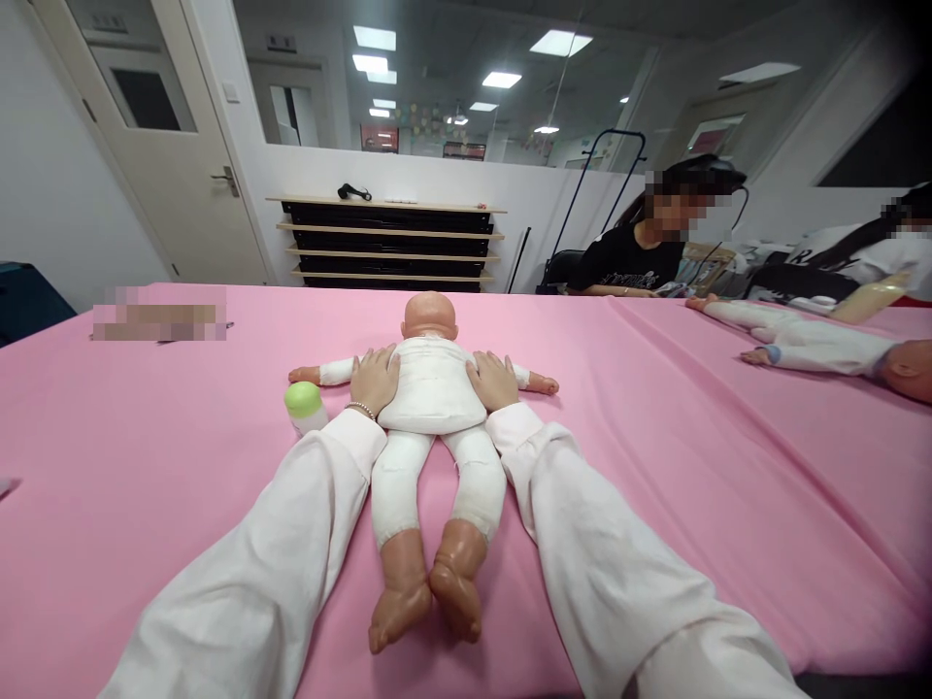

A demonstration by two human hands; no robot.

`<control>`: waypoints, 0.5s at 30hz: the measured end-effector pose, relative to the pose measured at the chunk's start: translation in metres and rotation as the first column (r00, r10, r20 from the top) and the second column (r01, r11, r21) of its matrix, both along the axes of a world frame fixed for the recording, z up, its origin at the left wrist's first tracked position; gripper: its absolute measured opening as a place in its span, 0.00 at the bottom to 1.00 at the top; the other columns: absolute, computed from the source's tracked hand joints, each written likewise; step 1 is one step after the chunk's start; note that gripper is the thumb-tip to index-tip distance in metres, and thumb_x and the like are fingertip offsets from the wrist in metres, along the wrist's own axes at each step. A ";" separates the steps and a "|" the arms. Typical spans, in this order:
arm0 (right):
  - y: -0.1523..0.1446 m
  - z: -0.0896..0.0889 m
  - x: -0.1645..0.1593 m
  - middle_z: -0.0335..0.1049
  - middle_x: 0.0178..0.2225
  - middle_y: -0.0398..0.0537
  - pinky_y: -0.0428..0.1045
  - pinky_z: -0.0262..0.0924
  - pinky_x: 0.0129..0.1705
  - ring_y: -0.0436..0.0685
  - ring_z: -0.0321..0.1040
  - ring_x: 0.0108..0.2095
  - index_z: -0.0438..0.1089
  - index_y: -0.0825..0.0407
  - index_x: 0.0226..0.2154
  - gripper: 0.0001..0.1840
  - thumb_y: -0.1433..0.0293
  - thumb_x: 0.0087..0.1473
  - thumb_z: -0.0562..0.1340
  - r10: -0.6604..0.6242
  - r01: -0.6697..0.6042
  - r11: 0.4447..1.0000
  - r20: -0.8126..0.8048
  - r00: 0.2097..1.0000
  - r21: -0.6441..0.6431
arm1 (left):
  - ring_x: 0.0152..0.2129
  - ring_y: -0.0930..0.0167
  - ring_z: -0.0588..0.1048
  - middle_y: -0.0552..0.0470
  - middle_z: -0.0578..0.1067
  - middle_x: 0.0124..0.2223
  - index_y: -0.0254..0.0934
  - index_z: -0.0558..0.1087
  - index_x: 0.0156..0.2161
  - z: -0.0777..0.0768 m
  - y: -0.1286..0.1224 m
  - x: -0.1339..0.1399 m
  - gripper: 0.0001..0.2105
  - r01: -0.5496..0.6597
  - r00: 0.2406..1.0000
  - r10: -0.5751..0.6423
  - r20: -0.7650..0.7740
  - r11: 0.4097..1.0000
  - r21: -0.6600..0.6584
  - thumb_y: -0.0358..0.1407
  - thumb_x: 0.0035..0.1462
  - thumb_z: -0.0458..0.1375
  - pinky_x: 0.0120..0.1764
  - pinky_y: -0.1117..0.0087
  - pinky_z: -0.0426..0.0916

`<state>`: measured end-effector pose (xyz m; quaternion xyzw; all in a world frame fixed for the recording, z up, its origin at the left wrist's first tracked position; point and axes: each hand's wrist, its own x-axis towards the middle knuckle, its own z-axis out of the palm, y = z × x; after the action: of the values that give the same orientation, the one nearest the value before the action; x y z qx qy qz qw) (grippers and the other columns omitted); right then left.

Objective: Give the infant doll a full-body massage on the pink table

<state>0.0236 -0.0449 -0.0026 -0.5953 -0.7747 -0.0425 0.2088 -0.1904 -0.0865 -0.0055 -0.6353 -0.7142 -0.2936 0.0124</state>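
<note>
A baby doll (431, 388) with a white cloth body lies on the pink-covered table, its feet toward me and its arms stretched out sideways. The back of its head seems to face up. My left hand (375, 380) rests on the left side of its upper body, fingers extended. On the opposite side, my right hand (493, 380) lies flat against the body near the shoulder, fingers also extended. Close to my left wrist stands a white bottle with a green cap (304, 406), partly hidden behind my sleeve.
Another baby doll (815, 340) lies at the table's right side. A person in a black shirt (633, 257) sits beyond it, with a second person (859, 257) further right. A blurred-out object (160, 316) lies at the far left. Low shelves (389, 233) stand against the wall.
</note>
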 end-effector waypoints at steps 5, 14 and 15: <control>0.004 -0.012 0.013 0.67 0.48 0.61 0.65 0.36 0.59 0.66 0.55 0.55 0.69 0.63 0.42 0.26 0.61 0.59 0.46 -0.248 0.251 0.953 -0.043 0.968 0.169 | 0.58 0.60 0.57 0.48 0.70 0.53 0.36 0.70 0.50 -0.005 -0.005 -0.008 0.20 -0.190 0.975 0.195 -0.107 0.980 0.061 0.34 0.59 0.41 0.59 0.48 0.41; 0.003 0.001 0.013 0.45 0.62 0.52 0.58 0.36 0.61 0.56 0.43 0.62 0.50 0.57 0.59 0.26 0.68 0.59 0.43 -0.015 0.031 0.958 -0.058 0.998 0.287 | 0.61 0.65 0.50 0.47 0.54 0.63 0.34 0.55 0.60 0.003 -0.002 -0.008 0.23 -0.148 0.978 0.176 -0.110 0.962 0.228 0.36 0.61 0.38 0.60 0.51 0.42; 0.003 0.002 0.012 0.46 0.62 0.50 0.56 0.39 0.61 0.54 0.45 0.61 0.50 0.55 0.59 0.26 0.68 0.59 0.43 0.067 -0.062 0.973 -0.015 0.998 0.224 | 0.60 0.66 0.52 0.48 0.57 0.62 0.36 0.56 0.60 0.003 -0.001 -0.009 0.23 -0.070 0.986 0.094 -0.137 0.983 0.169 0.36 0.61 0.37 0.59 0.52 0.43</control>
<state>0.0354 -0.0424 -0.0003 -0.5429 -0.7816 -0.1160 0.2844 -0.1989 -0.0879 -0.0029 -0.6216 -0.7106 -0.3038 0.1283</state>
